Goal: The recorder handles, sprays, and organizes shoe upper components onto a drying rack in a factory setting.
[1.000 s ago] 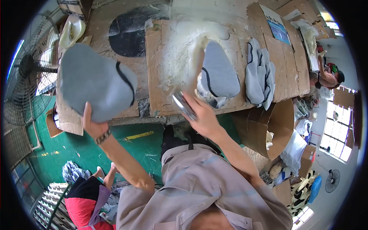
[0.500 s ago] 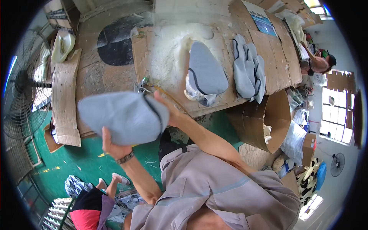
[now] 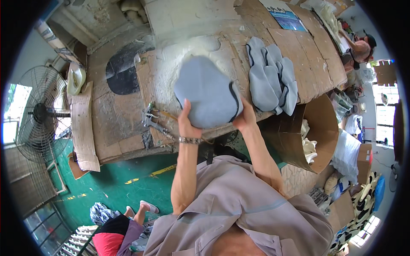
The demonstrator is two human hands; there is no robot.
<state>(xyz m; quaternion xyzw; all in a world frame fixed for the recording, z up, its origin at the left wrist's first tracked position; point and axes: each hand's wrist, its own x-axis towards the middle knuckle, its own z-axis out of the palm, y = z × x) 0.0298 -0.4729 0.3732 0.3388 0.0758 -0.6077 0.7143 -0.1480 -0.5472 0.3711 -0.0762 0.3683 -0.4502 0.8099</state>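
A rounded grey fabric pad [image 3: 207,91] with black edging is held over the near part of the cardboard-covered table. Its left near edge is gripped by my left hand [image 3: 188,124], thumb on top and a bracelet at the wrist. My right hand [image 3: 246,116] clasps its right near corner; some fingers are hidden beneath. Whether the pad touches the table I cannot tell. To its right lie several limp grey fabric covers [image 3: 267,81] with black edging, overlapping each other. A metal spray gun [image 3: 153,119] with a hose rests left of my left hand.
Pale crusted residue [image 3: 164,68] coats the cardboard around the pad. An open cardboard box [image 3: 324,145] with white moulded pieces stands at the table's right. A large fan [image 3: 39,113] is at the left. One person [image 3: 363,49] works far right; another [image 3: 113,234] is lower left.
Both hands have carried the pad rightward from the left and turned it, narrow end now away from me. It covers where another grey pad lay on the table; that one no longer shows.
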